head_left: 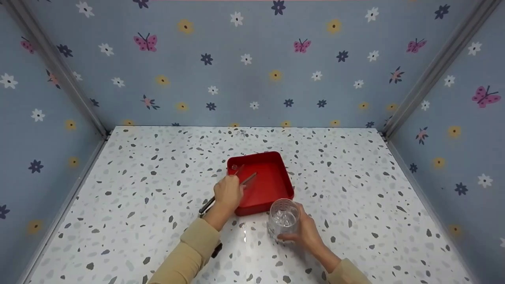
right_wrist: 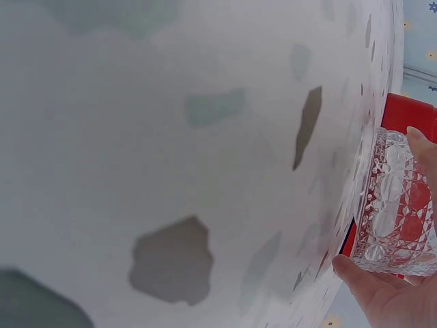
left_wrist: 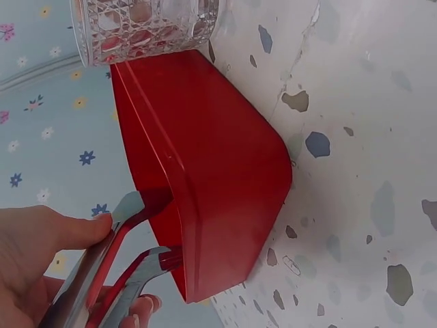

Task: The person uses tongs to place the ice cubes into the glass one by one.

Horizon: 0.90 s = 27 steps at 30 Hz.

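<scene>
In the head view my left hand (head_left: 229, 193) grips metal tongs (head_left: 250, 178), whose two arms stand apart over the red square tray (head_left: 266, 204). The left wrist view shows the tong tips reaching past the tray's rim, between thumb and fingers of that hand. A small clear lump (head_left: 234, 167) lies in the tray's far left corner near one tip; its kind is hard to tell. My right hand (head_left: 307, 230) holds a clear patterned glass (head_left: 284, 221) upright at the tray's near right corner. Its thumb and fingers wrap round the glass's side (right_wrist: 392, 205).
A white speckled tabletop (head_left: 347, 177) spreads round the tray. Blue flowered panels (head_left: 252, 79) enclose it at the back and both sides, with grey metal posts (head_left: 434, 63) at the corners. A small dark object (head_left: 217, 250) shows beside the left sleeve.
</scene>
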Each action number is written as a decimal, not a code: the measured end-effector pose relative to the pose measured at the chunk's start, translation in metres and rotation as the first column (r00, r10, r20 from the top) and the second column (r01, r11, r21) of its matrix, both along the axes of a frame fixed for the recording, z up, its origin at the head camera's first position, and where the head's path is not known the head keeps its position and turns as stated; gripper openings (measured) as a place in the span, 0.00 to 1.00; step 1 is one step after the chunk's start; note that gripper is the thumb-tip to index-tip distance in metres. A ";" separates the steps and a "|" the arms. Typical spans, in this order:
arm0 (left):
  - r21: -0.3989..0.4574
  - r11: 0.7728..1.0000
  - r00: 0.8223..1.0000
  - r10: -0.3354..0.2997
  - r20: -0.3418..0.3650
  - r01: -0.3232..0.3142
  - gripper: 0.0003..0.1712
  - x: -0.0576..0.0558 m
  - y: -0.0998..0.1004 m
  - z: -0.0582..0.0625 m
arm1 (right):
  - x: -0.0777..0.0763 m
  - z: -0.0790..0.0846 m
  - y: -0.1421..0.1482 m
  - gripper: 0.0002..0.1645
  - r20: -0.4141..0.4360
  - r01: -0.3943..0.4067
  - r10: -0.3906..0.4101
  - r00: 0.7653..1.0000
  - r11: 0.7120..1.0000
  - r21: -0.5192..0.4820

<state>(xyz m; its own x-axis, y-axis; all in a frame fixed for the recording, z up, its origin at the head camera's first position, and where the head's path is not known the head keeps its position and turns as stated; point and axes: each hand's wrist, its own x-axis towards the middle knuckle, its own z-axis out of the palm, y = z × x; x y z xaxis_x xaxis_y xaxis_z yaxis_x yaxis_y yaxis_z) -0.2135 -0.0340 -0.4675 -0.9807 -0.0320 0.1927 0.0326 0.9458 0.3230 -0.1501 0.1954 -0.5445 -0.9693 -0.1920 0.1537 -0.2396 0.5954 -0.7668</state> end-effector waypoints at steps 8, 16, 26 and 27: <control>-0.025 0.999 0.999 0.038 0.023 -0.038 0.10 -0.010 0.005 -0.002 | 0.000 0.001 0.000 0.58 0.018 0.010 -0.010 1.000 1.000 0.002; -0.132 0.987 0.989 0.110 0.098 -0.097 0.08 -0.024 0.018 -0.001 | -0.001 0.000 0.001 0.59 0.036 0.015 -0.015 0.999 1.000 0.004; -0.222 0.959 0.974 0.202 0.106 -0.175 0.13 -0.032 0.034 -0.007 | 0.000 0.000 0.001 0.58 0.005 0.003 -0.003 1.000 1.000 -0.013; -0.228 0.957 0.972 0.209 0.108 -0.180 0.13 -0.032 0.035 -0.008 | 0.000 0.000 0.001 0.57 0.005 0.003 -0.003 1.000 1.000 -0.010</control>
